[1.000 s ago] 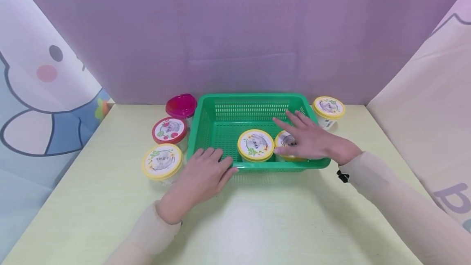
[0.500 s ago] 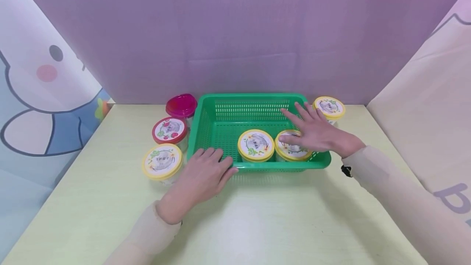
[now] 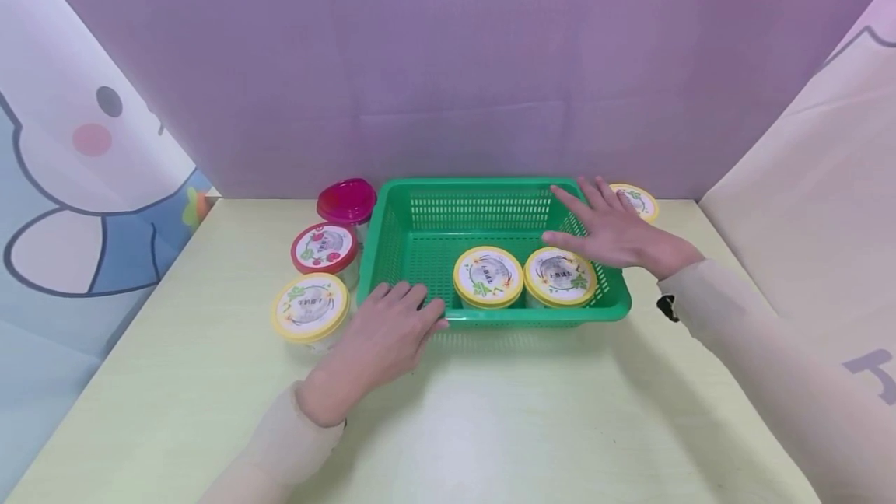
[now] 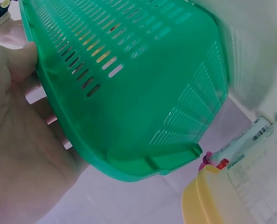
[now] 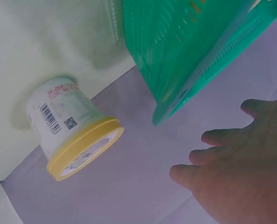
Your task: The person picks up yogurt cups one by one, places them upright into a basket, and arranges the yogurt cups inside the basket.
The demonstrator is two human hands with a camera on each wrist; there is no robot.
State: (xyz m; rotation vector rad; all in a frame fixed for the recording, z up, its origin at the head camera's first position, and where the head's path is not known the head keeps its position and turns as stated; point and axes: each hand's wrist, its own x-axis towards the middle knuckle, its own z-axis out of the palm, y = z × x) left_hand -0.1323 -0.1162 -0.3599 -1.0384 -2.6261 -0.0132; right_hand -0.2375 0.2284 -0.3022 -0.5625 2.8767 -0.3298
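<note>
My left hand [image 3: 385, 337] grips the front-left rim of the green basket [image 3: 532, 315]; in the left wrist view the hand [image 4: 31, 135] has its thumb and fingers on either side of the rim [image 4: 75, 140]. Inside the basket, at the front right, two yellow-lidded tubs [image 3: 488, 278] [image 3: 561, 277] stand side by side. Over the basket's right side hovers my right hand [image 3: 619, 236], fingers spread and holding nothing. It partly hides another yellow-lidded tub [image 3: 640, 201] outside the back-right corner. That tub [image 5: 68, 123] stands apart from the right hand [image 5: 236, 158] in the right wrist view.
Left of the basket, from back to front, stand a tub with a magenta lid [image 3: 346, 201], one with a red lid [image 3: 324, 247] and one with a yellow lid [image 3: 310, 307]. A purple cloth [image 3: 455, 61] hangs behind the table [image 3: 448, 418].
My right hand has moved right and back, off the right-hand tub in the basket and nearer the tub outside. My left hand has barely moved.
</note>
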